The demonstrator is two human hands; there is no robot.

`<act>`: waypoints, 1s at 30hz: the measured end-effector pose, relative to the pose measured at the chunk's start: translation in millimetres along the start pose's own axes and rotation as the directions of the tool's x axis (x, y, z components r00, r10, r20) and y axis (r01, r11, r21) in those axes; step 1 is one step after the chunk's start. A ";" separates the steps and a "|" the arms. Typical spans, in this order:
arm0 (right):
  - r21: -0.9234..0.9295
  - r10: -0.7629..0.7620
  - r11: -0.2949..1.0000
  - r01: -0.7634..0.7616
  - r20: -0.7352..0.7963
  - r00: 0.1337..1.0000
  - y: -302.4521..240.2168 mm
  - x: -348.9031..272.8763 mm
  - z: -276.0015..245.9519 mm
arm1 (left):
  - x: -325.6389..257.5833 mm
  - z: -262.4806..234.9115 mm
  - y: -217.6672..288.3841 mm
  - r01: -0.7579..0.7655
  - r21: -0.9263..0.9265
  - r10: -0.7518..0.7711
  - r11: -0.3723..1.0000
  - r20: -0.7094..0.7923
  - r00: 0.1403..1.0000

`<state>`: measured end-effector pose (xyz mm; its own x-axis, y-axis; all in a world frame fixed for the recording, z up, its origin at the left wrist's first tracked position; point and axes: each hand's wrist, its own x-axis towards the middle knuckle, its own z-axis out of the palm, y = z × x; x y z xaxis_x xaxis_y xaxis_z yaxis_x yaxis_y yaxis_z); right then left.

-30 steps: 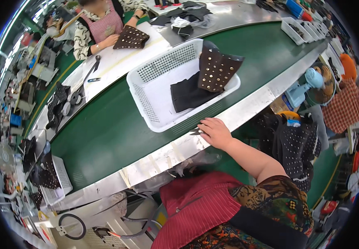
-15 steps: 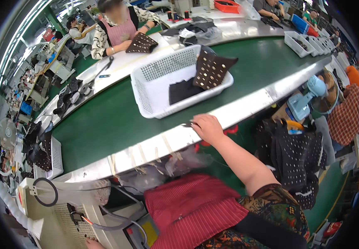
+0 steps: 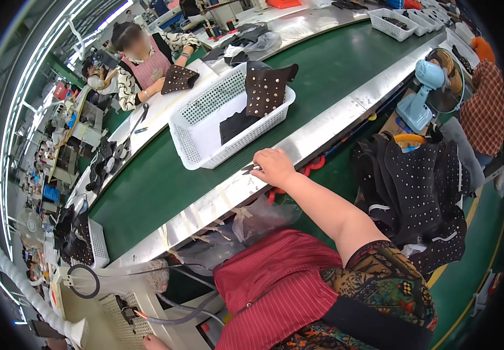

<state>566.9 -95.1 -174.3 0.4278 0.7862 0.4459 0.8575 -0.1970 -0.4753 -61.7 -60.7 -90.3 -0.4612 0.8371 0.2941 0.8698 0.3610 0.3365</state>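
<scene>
My right hand [image 3: 273, 167] rests on the metal edge strip [image 3: 228, 193] of the long green belt. Its fingers are closed round a small dark pointed tool [image 3: 248, 169], mostly hidden by the hand. Beyond it on the belt stands a white perforated plastic basket [image 3: 196, 160]. A dark brown studded piece of material [image 3: 266, 87] leans up over its right end, with a plain black piece [image 3: 235, 125] lying inside. Only a small part of my left hand [image 3: 154, 343] shows at the lower edge, by the beige machine tray [image 3: 112, 318]; its fingers cannot be made out.
Across the belt a person holds another studded piece [image 3: 179, 79]. Studded black pieces [image 3: 418, 195] hang in a stack at my right, near a blue fan [image 3: 430, 81]. Another white basket [image 3: 98, 242] stands at the belt's left end. A white hose [image 3: 36, 297] runs down the left.
The view has turned and tilted, so the scene sits shifted and rotated in the picture. My right hand stays at the metal edge with the dark tool.
</scene>
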 end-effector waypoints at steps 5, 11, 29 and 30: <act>-0.077 -0.015 0.997 0.015 0.011 1.000 -6.6 0.2 -3.3 | 31.7 21.0 -45.5 0.091 0.052 -0.100 0.994 0.196 0.976; -0.051 -0.020 0.999 0.017 -0.063 0.998 -3.9 -0.7 -2.0 | 60.1 47.4 -84.4 0.066 0.022 -0.070 0.998 0.230 0.971; -0.079 -0.046 0.996 0.048 0.028 0.999 7.0 13.1 3.8 | 13.9 18.1 -25.7 0.111 -0.035 -0.107 0.993 0.093 0.990; -0.086 -0.012 0.996 0.015 0.038 0.999 7.9 12.4 5.4 | 13.0 15.6 -22.8 0.139 -0.032 -0.136 0.990 0.100 0.986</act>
<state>577.4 -83.7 -176.6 0.4067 0.8101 0.4223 0.8852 -0.2352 -0.4013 -84.8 -51.7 -108.1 -0.5550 0.8172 0.1551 0.7908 0.4606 0.4030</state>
